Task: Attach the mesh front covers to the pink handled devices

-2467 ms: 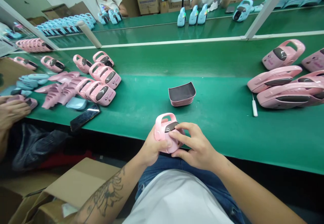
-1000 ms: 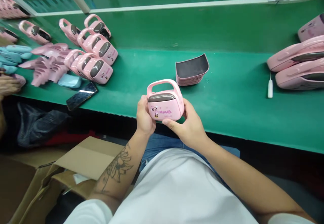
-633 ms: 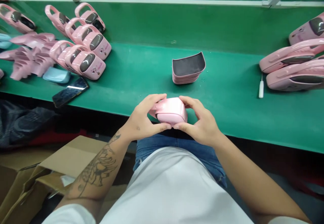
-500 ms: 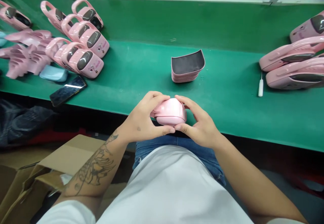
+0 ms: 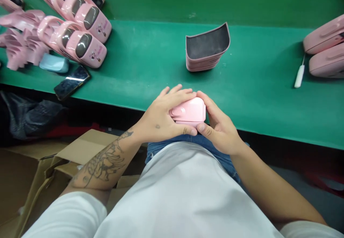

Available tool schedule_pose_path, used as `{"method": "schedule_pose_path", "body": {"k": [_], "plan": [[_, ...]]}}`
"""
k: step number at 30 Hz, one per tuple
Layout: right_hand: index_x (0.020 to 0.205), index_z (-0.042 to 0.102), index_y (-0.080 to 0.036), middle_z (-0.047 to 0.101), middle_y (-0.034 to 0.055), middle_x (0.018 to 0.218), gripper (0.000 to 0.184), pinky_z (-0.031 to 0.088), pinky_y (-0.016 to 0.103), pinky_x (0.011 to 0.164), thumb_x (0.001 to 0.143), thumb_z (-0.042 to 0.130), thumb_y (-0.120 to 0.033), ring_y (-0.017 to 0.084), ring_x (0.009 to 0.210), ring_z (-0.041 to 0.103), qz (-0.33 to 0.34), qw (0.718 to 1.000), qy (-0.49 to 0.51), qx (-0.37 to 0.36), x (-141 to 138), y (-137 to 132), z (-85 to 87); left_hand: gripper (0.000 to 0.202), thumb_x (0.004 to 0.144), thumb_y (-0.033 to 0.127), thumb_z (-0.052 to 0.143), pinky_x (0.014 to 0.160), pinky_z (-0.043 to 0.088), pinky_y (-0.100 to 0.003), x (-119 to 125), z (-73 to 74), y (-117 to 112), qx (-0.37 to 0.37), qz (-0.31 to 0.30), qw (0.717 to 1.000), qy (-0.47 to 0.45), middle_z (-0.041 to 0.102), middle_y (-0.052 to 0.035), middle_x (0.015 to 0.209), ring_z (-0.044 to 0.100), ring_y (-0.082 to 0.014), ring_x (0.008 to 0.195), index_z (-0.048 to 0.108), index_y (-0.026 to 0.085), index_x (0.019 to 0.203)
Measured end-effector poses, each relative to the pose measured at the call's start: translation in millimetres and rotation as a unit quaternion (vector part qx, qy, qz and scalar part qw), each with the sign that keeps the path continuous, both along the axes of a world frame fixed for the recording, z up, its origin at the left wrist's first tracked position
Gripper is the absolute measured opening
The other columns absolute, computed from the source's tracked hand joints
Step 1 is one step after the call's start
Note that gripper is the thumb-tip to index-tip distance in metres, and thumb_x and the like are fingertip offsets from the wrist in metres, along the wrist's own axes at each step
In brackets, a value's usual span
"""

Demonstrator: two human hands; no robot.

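Gleaming pink case (image 5: 192, 110), smooth, rounded at the corners, seamed lengthwise

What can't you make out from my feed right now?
Head view:
Held pink case: left hand hides one end, right hand part of the other.
Pink cases at right: cut off by the picture's edge.
Printing on left-side pink cases: too small to read.
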State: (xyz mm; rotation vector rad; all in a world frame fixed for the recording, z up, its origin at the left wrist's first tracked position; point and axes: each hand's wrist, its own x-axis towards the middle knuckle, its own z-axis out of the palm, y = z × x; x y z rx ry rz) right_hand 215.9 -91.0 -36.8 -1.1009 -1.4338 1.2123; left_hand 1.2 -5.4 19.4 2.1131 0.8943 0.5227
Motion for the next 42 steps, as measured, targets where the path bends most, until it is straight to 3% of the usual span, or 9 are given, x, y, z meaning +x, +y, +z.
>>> {"method": "schedule_pose_path", "body": {"k": [2,5,12,20,27,31,35,38,42], "plan": [[0.166,0.033,-0.033,0.034,0.0015,0.174,0.080,0.027,0.056,0.133,0.097,0.071,-0.049,0.033,0.162,0.030,0.006,1.000,0.011,-0.007,0.0,-3.6,0.9,0.093,0.066,0.063,0.093,0.123,0.044,-0.049,2.6,-3.6,-4.4,-0.023,0.009,0.999,-0.032,0.064,-0.0132,0.150,0.060,-0.0353,0.141,0.064,0.023,0.145],[0.167,0.032,-0.034,0.036,0.0014,0.173,0.079,0.031,0.058,0.132,0.099,0.068,-0.049,0.034,0.161,0.033,0.002,1.000,0.024,-0.014,-1.3,-9.3,0.9,0.088,0.066,0.057,0.095,0.115,0.053,-0.043,6.1,-6.9,-11.7,0.000,0.024,0.999,-0.038,0.069,-0.0112,0.145,0.067,-0.0325,0.133,0.066,0.023,0.143],[0.163,0.042,-0.028,0.044,0.0061,0.169,0.072,0.038,0.057,0.129,0.100,0.064,-0.054,0.037,0.156,0.041,-0.062,0.997,0.039,0.010,-4.8,-8.1,-6.6,0.078,0.076,0.054,0.090,0.113,0.055,-0.038,17.5,-13.4,-11.9,0.108,0.014,0.993,-0.036,0.070,-0.0094,0.143,0.070,-0.0273,0.128,0.067,0.022,0.142],[0.167,0.030,-0.033,0.036,0.0057,0.173,0.070,0.036,0.054,0.130,0.105,0.059,-0.045,0.031,0.158,0.038,-0.006,0.999,-0.032,0.003,13.8,-4.1,-2.0,0.097,0.074,0.047,0.092,0.121,0.048,-0.041,6.0,4.5,14.2,0.082,-0.099,0.990,0.064,0.058,-0.0137,0.156,0.057,-0.0314,0.144,0.050,0.017,0.156],[0.167,0.031,-0.030,0.045,0.0119,0.165,0.089,0.036,0.059,0.128,0.093,0.074,-0.053,0.037,0.152,0.043,-0.014,0.983,-0.158,0.088,21.1,-0.5,7.8,0.083,0.073,0.050,0.093,0.112,0.055,-0.038,5.6,-11.2,10.6,0.080,-0.081,0.994,-0.002,0.071,-0.0129,0.138,0.070,-0.0287,0.126,0.060,0.017,0.142],[0.162,0.040,-0.028,0.052,0.0133,0.158,0.076,0.043,0.057,0.123,0.096,0.070,-0.050,0.036,0.145,0.050,-0.043,0.983,-0.143,0.108,23.8,1.9,3.0,0.078,0.080,0.052,0.086,0.113,0.054,-0.039,20.9,-5.4,10.7,0.092,-0.100,0.991,0.007,0.069,-0.0142,0.142,0.068,-0.0293,0.131,0.059,0.016,0.145],[0.162,0.039,-0.028,0.049,0.0132,0.162,0.076,0.047,0.054,0.121,0.096,0.069,-0.054,0.035,0.147,0.050,-0.067,0.993,-0.083,0.044,34.8,-5.6,-8.5,0.085,0.077,0.050,0.089,0.118,0.050,-0.044,26.0,3.1,22.7,0.031,-0.125,0.992,0.004,0.062,-0.0112,0.152,0.060,-0.0313,0.141,0.055,0.025,0.150],[0.162,0.039,-0.030,0.049,0.0115,0.163,0.066,0.046,0.051,0.122,0.102,0.062,-0.047,0.031,0.147,0.052,-0.093,0.995,-0.038,-0.002,53.5,-15.3,-14.8,0.095,0.069,0.050,0.094,0.125,0.042,-0.049,23.8,-11.2,30.2,-0.019,-0.095,0.993,-0.061,0.055,-0.0147,0.158,0.052,-0.0349,0.148,0.054,0.023,0.151],[0.159,0.045,-0.030,0.042,0.0094,0.168,0.058,0.035,0.056,0.129,0.103,0.059,-0.037,0.032,0.156,0.041,-0.130,0.989,-0.068,0.002,80.0,-32.6,-17.1,0.098,0.066,0.039,0.097,0.123,0.045,-0.050,35.9,-46.0,23.9,-0.102,-0.075,0.990,-0.056,0.059,-0.0159,0.154,0.057,-0.0341,0.143,0.053,0.021,0.152]]}}
